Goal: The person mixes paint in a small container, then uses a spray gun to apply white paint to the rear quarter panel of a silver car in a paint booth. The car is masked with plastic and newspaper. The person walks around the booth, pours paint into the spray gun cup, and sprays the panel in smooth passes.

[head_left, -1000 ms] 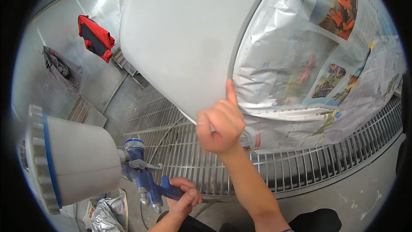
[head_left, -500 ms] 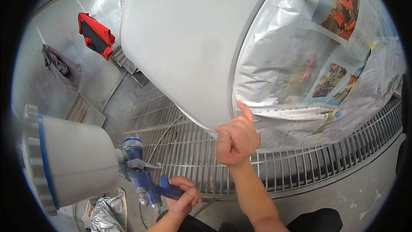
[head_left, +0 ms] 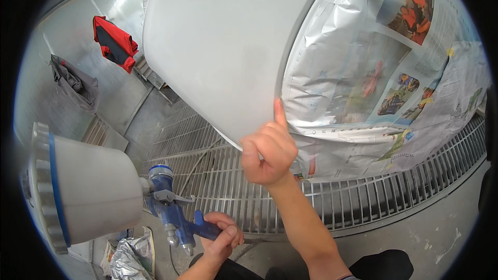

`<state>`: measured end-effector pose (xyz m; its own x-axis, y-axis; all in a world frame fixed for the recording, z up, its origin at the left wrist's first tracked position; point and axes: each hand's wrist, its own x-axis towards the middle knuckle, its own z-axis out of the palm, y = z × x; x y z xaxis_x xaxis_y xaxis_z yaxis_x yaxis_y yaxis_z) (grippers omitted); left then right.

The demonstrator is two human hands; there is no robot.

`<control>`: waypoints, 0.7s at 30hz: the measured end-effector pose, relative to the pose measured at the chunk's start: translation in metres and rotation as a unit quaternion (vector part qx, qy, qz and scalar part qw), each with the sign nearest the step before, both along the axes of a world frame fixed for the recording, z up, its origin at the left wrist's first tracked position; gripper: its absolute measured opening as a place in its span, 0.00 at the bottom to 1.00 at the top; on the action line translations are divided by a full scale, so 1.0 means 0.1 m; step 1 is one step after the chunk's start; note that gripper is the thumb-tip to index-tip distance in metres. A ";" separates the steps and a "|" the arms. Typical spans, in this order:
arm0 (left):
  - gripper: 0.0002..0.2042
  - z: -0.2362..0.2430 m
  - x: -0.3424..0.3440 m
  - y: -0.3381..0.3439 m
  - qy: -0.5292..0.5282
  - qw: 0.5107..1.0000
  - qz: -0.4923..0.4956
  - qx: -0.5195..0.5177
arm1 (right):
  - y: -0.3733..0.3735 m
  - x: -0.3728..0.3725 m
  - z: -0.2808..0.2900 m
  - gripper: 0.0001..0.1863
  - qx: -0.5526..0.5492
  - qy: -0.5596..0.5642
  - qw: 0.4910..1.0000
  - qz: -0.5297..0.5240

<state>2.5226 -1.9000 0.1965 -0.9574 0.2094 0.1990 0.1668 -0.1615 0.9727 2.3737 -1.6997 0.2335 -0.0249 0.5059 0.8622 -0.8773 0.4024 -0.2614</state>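
My left hand (head_left: pixel 222 234) is closed around the handle of a blue spray gun (head_left: pixel 174 218). The gun lies on its side, its large whitish paint cup (head_left: pixel 96 192) with a ribbed lid extending to the left. My right hand (head_left: pixel 271 150) holds nothing; its other fingers are curled while the index finger is stretched out. That fingertip rests at the edge of a smooth light grey body panel (head_left: pixel 223 46), where it meets the masking newspaper (head_left: pixel 321 83). A faint darker patch shows on the panel.
Slatted metal floor grating (head_left: pixel 358 207) runs beneath the panel. A red and black garment (head_left: pixel 115 44) and a grey garment (head_left: pixel 75 82) hang on the left wall. Crumpled silvery sheeting (head_left: pixel 128 259) lies at lower left, and a hose (head_left: pixel 174 264) trails below the gun.
My right hand has moved up and to the left along the panel's edge, index finger still extended. My left hand and the spray gun have stayed almost still.
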 end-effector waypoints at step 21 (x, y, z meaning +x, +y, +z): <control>0.11 0.02 0.00 0.02 -0.011 1.000 -0.004 -0.005 | 0.01 0.01 -0.05 0.10 -0.009 -0.008 1.000 0.007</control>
